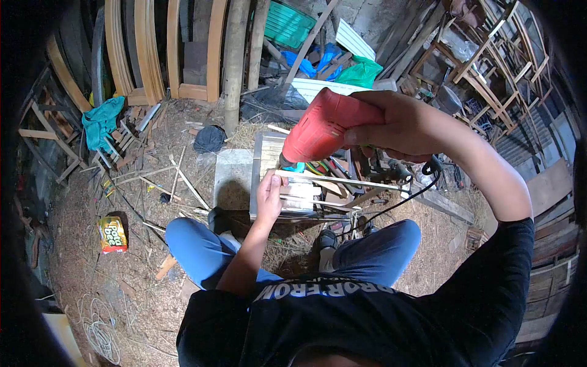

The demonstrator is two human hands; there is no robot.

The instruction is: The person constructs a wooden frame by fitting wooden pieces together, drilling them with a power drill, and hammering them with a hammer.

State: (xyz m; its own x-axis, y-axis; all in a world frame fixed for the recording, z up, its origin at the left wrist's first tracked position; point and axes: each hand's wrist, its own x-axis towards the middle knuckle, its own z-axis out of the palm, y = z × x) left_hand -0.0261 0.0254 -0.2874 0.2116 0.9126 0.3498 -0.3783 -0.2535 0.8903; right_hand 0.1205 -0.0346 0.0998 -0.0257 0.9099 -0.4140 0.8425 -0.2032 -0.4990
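Note:
My right hand (391, 125) is wrapped round a red power drill (327, 125), which tilts down to the left. The drill's tip points at the near end of a thin wooden strip (342, 179); whether it touches the wood I cannot tell. My left hand (269, 194) pinches that end of the strip between thumb and fingers. Under the strip stands a low wooden work surface (260, 165) with pieces of wood and tools on it. A black cord (422, 194) hangs from the drill's handle side.
Scrap sticks (189, 183) litter the ground at left, near a yellow snack bag (112, 234) and a coil of rope (99, 330). Curved wooden frames (147, 49) lean at the back. A wooden post (235, 67) stands behind the work surface. Wooden chair frames (489, 79) pile up at right.

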